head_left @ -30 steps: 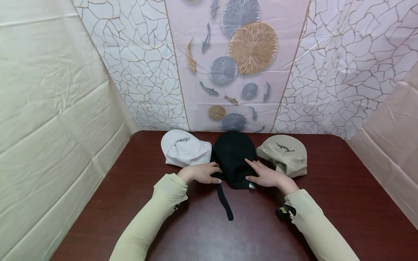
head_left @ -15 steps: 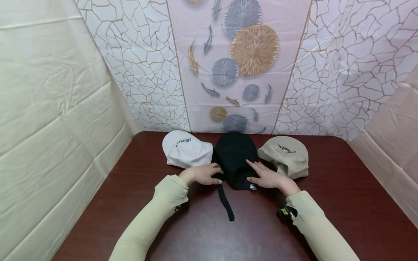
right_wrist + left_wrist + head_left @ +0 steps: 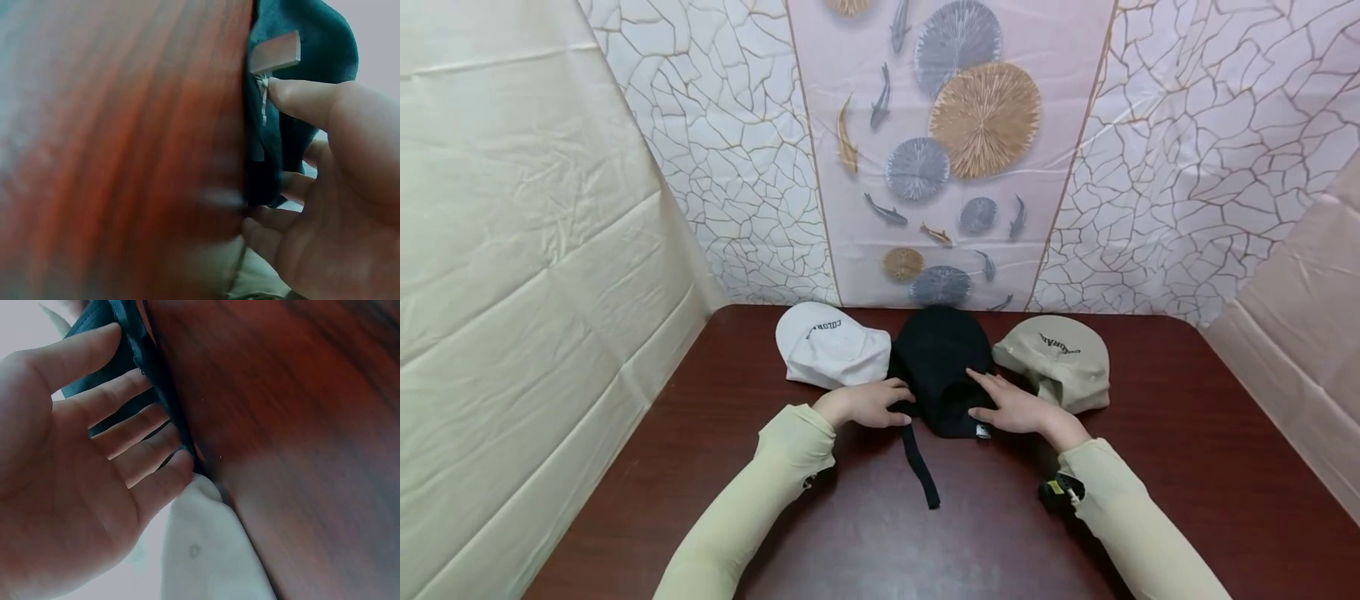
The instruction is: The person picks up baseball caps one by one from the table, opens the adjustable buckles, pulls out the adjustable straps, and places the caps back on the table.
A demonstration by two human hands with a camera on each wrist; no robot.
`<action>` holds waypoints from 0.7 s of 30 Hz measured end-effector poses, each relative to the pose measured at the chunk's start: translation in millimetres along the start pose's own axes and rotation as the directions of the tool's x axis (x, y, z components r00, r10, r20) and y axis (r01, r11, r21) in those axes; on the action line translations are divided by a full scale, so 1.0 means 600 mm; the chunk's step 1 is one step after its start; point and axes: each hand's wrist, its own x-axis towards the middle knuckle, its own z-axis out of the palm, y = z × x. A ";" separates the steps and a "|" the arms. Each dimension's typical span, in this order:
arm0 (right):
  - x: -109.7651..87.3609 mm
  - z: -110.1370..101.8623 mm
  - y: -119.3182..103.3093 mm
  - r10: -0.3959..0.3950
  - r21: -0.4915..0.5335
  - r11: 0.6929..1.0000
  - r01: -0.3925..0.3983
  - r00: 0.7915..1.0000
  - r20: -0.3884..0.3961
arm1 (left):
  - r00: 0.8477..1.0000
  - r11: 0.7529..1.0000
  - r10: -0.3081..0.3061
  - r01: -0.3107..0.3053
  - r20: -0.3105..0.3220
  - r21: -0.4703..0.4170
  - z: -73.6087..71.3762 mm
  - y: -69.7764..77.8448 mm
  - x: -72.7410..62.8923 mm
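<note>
A black cap [image 3: 942,354] lies at the back middle of the table, its dark strap [image 3: 921,471] trailing toward the front. My left hand [image 3: 871,403] is at its left side, fingers extended and fingertips at the cap's edge in the left wrist view. On the other side, my right hand [image 3: 1011,404] touches the cap with fingers spread. Its thumb [image 3: 300,97] rests beside a small pale tag [image 3: 275,53] on the black fabric. A white cap [image 3: 831,346] sits just left of the black one, and a beige cap [image 3: 1060,358] just right.
The dark red wooden table [image 3: 850,533] has a pale cloth wall [image 3: 535,250] on its left and another cloth wall [image 3: 1292,333] on its right. Behind it hangs a patterned curtain [image 3: 760,167]. A small black device [image 3: 1060,492] sits under the right wrist.
The head view tilts up slightly, so everything sits a little lower in the picture. Both hands and the caps keep their places relative to each other.
</note>
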 end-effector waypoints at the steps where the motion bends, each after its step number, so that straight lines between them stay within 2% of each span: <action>1: -0.001 -0.003 -0.001 -0.005 0.000 1.000 0.005 1.000 -0.007 | 1.000 1.000 0.008 -0.008 -0.010 0.003 0.000 0.001 -0.001; 4: -0.007 -0.015 -0.004 -0.018 0.001 1.000 0.018 1.000 -0.025 | 0.998 1.000 0.016 -0.016 -0.068 -0.003 0.001 0.004 -0.007; 6: -0.012 -0.022 -0.009 -0.025 -0.004 1.000 0.025 0.999 -0.042 | 0.990 1.000 0.019 -0.021 -0.143 -0.013 -0.002 0.004 -0.015; 8: -0.021 -0.023 -0.014 -0.029 -0.014 1.000 0.028 0.998 -0.061 | 0.974 0.999 0.007 -0.016 -0.226 -0.034 -0.006 0.003 -0.025; 11: -0.034 -0.027 -0.022 -0.049 -0.036 0.998 0.045 0.992 -0.117 | 0.943 0.999 -0.008 -0.007 -0.332 -0.044 -0.020 0.001 -0.035; 13: -0.041 -0.031 -0.028 -0.064 -0.044 0.997 0.057 0.984 -0.169 | 0.929 0.999 -0.029 0.013 -0.368 -0.047 -0.029 0.000 -0.038; 16: -0.043 -0.034 -0.037 -0.097 -0.054 0.995 0.087 0.965 -0.245 | 0.920 0.998 -0.055 0.044 -0.388 -0.036 -0.030 -0.005 -0.039; 21: -0.029 -0.026 -0.053 -0.158 -0.097 0.986 0.134 0.938 -0.308 | 0.897 0.999 -0.043 0.053 -0.440 0.010 -0.019 -0.013 -0.046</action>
